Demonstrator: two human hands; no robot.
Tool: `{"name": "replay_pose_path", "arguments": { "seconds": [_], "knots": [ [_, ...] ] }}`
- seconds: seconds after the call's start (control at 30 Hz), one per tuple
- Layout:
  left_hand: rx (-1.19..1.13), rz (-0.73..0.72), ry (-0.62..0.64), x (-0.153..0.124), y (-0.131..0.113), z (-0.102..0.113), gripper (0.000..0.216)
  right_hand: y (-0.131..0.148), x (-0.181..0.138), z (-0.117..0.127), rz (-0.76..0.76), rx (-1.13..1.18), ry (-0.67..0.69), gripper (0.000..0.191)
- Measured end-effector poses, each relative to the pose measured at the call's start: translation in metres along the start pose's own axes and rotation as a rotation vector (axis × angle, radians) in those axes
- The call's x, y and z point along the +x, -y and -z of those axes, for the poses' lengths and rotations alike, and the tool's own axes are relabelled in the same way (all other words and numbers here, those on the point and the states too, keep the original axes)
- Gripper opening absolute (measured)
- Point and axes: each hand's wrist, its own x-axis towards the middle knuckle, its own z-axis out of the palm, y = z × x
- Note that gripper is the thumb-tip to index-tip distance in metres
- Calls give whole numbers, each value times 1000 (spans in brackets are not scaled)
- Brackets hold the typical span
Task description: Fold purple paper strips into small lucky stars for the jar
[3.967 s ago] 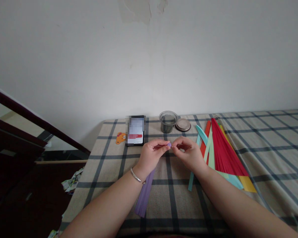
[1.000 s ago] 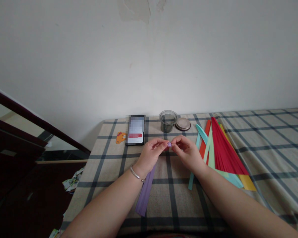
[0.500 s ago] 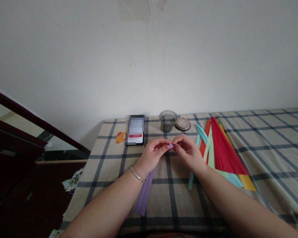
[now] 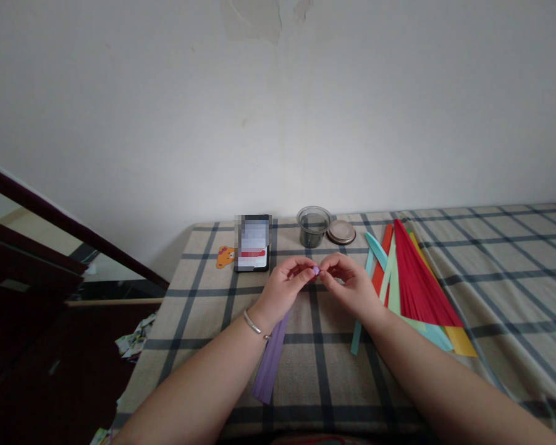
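Observation:
A tiny purple paper star, folded from a strip, is pinched between the thumb and fingertips of my left hand. From the other side my right hand meets it, thumb and index finger closed at its edge; the fingertips hide part of the paper. Beneath my left wrist, which wears a silver bracelet, lies a bundle of purple paper strips on the checked cloth. A light blue strip runs under my right wrist.
Behind my hands stand a clear plastic cup and a round lid. A phone props up beside a bear cutout. Red strips fan over other coloured ones at right. The wall rises behind the checked tablecloth.
The purple paper star has turned slightly and shifted a little left between my fingertips. My right fingers have moved slightly. Everything on the cloth stays where it was.

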Motion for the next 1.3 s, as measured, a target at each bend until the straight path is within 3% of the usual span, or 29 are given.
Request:
{"name": "replay_pose_path", "arguments": {
  "seconds": [0.57, 0.93, 1.17, 1.3],
  "knots": [
    [10, 11, -8, 0, 2, 0, 20, 0, 0, -1, -70, 27, -16, 10],
    [194, -99, -30, -1, -2, -1, 19, 1, 2, -1, -55, 10, -30, 13],
    [160, -62, -63, -2, -6, -2, 19, -2, 1, -2, -69, 48, -15, 9],
    [87, -37, -21, -2, -3, -2, 18, -3, 1, -2, -64, 34, -13, 10]
  ]
}}
